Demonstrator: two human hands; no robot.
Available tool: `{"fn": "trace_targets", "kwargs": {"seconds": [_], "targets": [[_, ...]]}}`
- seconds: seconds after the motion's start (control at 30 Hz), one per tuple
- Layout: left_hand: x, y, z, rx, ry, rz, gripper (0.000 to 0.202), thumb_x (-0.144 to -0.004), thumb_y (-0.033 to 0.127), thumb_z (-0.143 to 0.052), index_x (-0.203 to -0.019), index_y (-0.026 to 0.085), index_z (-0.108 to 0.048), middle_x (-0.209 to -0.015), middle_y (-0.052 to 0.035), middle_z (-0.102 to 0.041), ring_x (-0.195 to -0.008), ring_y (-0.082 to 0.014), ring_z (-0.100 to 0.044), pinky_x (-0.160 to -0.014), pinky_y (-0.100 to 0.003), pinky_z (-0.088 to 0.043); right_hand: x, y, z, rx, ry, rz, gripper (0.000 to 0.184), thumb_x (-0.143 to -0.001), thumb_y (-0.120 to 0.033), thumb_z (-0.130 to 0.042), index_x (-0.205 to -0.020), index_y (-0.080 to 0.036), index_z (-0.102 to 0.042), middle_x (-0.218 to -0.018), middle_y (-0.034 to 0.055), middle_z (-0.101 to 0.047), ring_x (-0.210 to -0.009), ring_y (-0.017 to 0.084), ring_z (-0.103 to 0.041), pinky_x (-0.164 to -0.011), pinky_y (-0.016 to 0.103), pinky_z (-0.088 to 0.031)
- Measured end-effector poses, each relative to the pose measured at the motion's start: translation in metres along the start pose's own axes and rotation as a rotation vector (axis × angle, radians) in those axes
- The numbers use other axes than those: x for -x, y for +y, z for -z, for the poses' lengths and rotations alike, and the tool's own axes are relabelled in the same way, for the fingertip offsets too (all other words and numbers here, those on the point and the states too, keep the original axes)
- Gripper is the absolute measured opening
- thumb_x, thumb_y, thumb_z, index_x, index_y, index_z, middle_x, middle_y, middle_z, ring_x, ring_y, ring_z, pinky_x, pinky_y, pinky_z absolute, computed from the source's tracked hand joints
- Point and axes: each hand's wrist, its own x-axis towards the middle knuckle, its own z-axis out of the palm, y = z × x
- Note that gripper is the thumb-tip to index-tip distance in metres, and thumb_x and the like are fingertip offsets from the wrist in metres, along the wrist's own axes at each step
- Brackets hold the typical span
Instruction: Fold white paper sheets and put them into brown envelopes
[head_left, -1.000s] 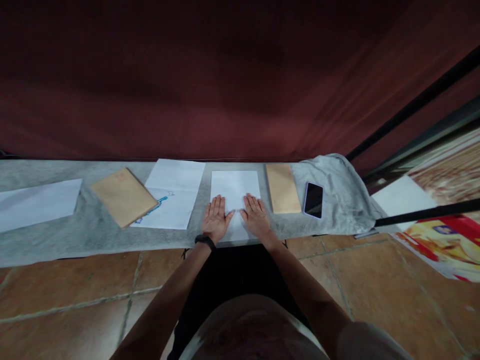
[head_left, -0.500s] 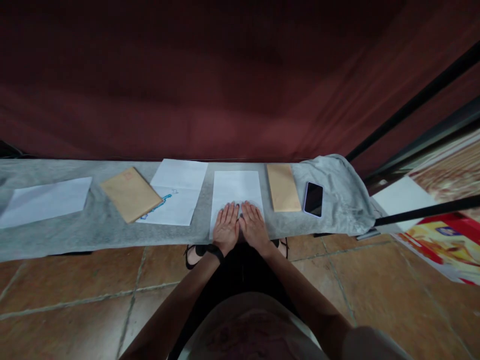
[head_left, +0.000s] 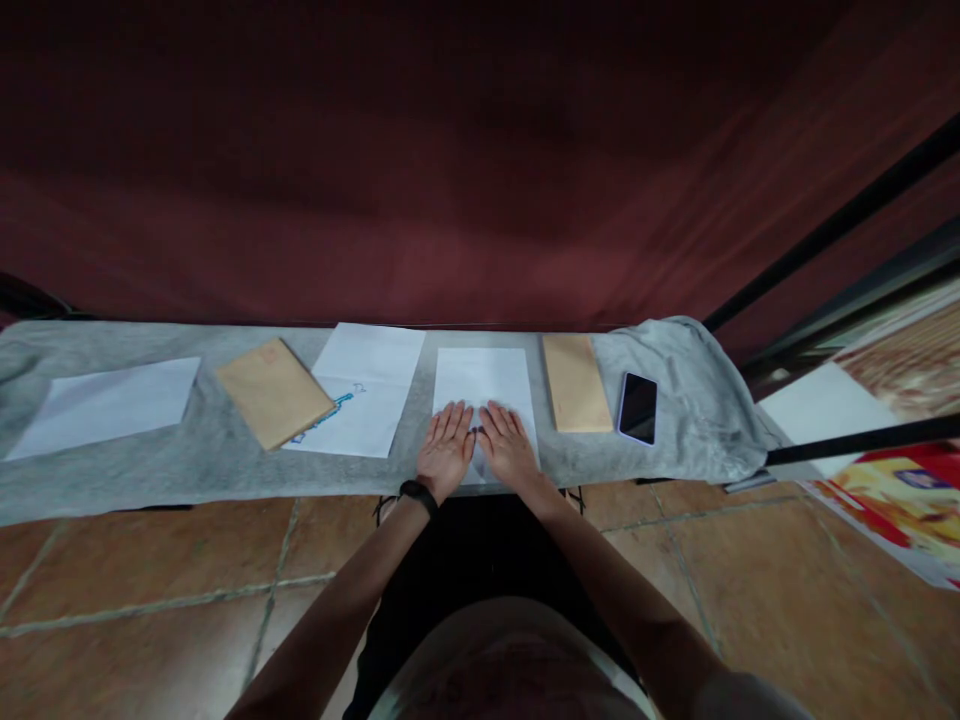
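Observation:
A white sheet of paper [head_left: 482, 372] lies on the grey cloth in front of me. My left hand [head_left: 447, 447] rests flat on its near left part, fingers stretched forward, a dark band on the wrist. Beside it, my right hand [head_left: 507, 445] lies flat on the near right part, its fingers also extended. Neither hand grips anything, and the hands cover much of the sheet's near half. To the right sits a stack of brown envelopes [head_left: 577, 385]. On the left, another white sheet [head_left: 373, 350] with a blue drawing is partly under more brown envelopes [head_left: 274, 395].
A phone [head_left: 637, 408] lies to the right on the grey cloth [head_left: 697, 400]. Farther left is one more white sheet [head_left: 112, 403]. A dark red curtain [head_left: 450, 200] hangs behind. Black bars [head_left: 855, 440] and a printed box [head_left: 907, 505] stand at the right.
My hands have moved slightly apart on the sheet, the left one shifting outward. The whole view has shifted a little, so the things appear farther right and lower.

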Motion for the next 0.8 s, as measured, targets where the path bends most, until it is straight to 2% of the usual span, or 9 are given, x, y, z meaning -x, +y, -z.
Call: {"fn": "trace_targets", "kwargs": {"seconds": [0.1,0.23,0.3,0.37,0.47,0.57,0.63,0.7,0.8], "targets": [[-0.014,-0.017,0.014,-0.014,0.044,0.087,0.054,-0.101,0.034,-0.031,-0.149,0.012,-0.045,-0.159,-0.0123,-0.036,-0.152,-0.029,-0.023,-0.124,-0.052,-0.018,-0.019,-0.003,-0.002,-0.011,-0.017,-0.016,0.047,-0.104,-0.033,-0.043,-0.147,-0.017,-0.047,-0.157,0.0116,-0.041,-0.146,0.026,-0.036,-0.122,0.049,-0.024],[-0.006,-0.073,0.036,-0.061,0.31,0.344,0.06,-0.1,0.038,-0.035,-0.15,0.006,-0.039,-0.163,-0.0211,-0.024,-0.153,-0.0344,-0.014,-0.122,-0.057,-0.018,-0.037,-0.013,-0.001,-0.068,-0.033,-0.076,0.043,-0.102,-0.027,-0.042,-0.142,-0.013,-0.053,-0.148,0.0138,-0.052,-0.136,0.025,-0.047,-0.116,0.042,-0.034],[0.006,-0.096,0.041,-0.057,0.329,0.399,0.064,-0.099,0.043,-0.038,-0.151,0.006,-0.037,-0.162,-0.0233,-0.023,-0.153,-0.036,-0.015,-0.12,-0.059,-0.022,-0.046,-0.028,-0.005,-0.104,-0.043,-0.089,0.042,-0.102,-0.027,-0.04,-0.139,-0.013,-0.055,-0.143,0.0129,-0.057,-0.131,0.024,-0.052,-0.112,0.039,-0.038],[0.017,-0.107,0.039,-0.048,0.288,0.353,0.066,-0.099,0.047,-0.039,-0.152,0.007,-0.036,-0.162,-0.0224,-0.025,-0.153,-0.0351,-0.016,-0.12,-0.057,-0.023,-0.056,-0.047,-0.011,-0.116,-0.041,-0.046,0.044,-0.103,-0.03,-0.04,-0.142,-0.013,-0.052,-0.147,0.0116,-0.054,-0.134,0.025,-0.049,-0.114,0.04,-0.035],[0.024,-0.1,0.031,-0.031,0.246,0.236,0.064,-0.101,0.043,-0.033,-0.152,0.005,-0.034,-0.162,-0.0216,-0.027,-0.153,-0.0319,-0.018,-0.122,-0.053,-0.022,-0.065,-0.066,-0.023,-0.087,-0.045,0.033,0.05,-0.104,-0.036,-0.04,-0.148,-0.013,-0.045,-0.156,0.0106,-0.043,-0.145,0.025,-0.037,-0.121,0.044,-0.025],[0.022,-0.078,0.02,0.002,0.205,0.085,0.061,-0.103,0.039,-0.026,-0.152,0.002,-0.033,-0.161,-0.0207,-0.029,-0.153,-0.0284,-0.017,-0.123,-0.048,-0.024,-0.067,-0.062,-0.031,-0.047,-0.064,0.054,0.05,-0.105,-0.036,-0.036,-0.15,-0.016,-0.043,-0.159,0.009,-0.038,-0.147,0.024,-0.034,-0.123,0.044,-0.022],[0.019,-0.06,0.013,0.017,0.127,-0.056,0.061,-0.103,0.041,-0.029,-0.153,0.007,-0.034,-0.161,-0.017,-0.031,-0.153,-0.0264,-0.019,-0.123,-0.046,-0.026,-0.067,-0.047,-0.03,-0.02,-0.062,0.048,0.048,-0.106,-0.034,-0.033,-0.15,-0.018,-0.043,-0.16,0.008,-0.037,-0.148,0.023,-0.033,-0.123,0.044,-0.023],[0.017,-0.045,0.006,0.003,0.051,-0.173,0.06,-0.102,0.045,-0.033,-0.154,0.013,-0.035,-0.16,-0.0134,-0.034,-0.152,-0.0261,-0.024,-0.123,-0.049,-0.023,-0.065,-0.026,-0.026,0.017,-0.043,0.008,0.048,-0.106,-0.034,-0.035,-0.151,-0.019,-0.043,-0.161,0.0085,-0.034,-0.148,0.025,-0.033,-0.122,0.046,-0.024],[0.019,-0.033,0.0,-0.045,0.006,-0.249,0.062,-0.1,0.05,-0.038,-0.152,0.017,-0.04,-0.159,-0.012,-0.036,-0.15,-0.0274,-0.028,-0.124,-0.054,-0.018,-0.061,0.008,-0.015,0.073,0.009,-0.08,0.051,-0.105,-0.036,-0.038,-0.152,-0.017,-0.039,-0.161,0.0114,-0.033,-0.147,0.027,-0.034,-0.121,0.049,-0.025]]}}
